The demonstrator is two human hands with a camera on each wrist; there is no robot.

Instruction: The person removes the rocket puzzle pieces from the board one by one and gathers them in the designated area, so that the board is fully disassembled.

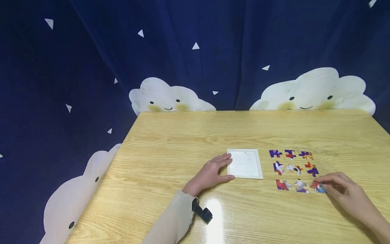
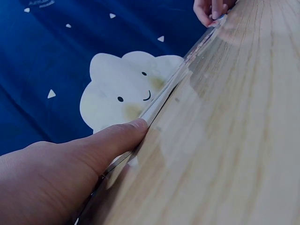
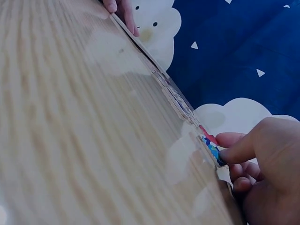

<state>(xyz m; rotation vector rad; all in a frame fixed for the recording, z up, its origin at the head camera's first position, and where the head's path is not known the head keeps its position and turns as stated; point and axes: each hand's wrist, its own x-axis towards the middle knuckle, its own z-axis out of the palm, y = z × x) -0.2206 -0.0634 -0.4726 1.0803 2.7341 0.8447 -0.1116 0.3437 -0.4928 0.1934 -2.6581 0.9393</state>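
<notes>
A square white puzzle tray [image 1: 243, 164] with a raised rim lies flat on the table, bare inside. My left hand [image 1: 213, 171] rests at its left side, fingers spread over the upper left corner and thumb by the lower left one. Right of the tray, several jigsaw pieces [image 1: 293, 169] in purple, red and white are laid out in three rows, slightly apart. With thumb and index finger, my right hand [image 1: 348, 195] pinches the red and blue puzzle piece [image 3: 213, 147] at the lower right of this layout. Its fingertips cover part of that piece.
The pieces and tray are on a light wood-grain table [image 1: 170, 142] with a glossy surface. Beyond its far edge hangs a dark blue curtain [image 1: 189, 61] with white clouds and triangles. A black strap [image 1: 201, 210] sits on the left wrist.
</notes>
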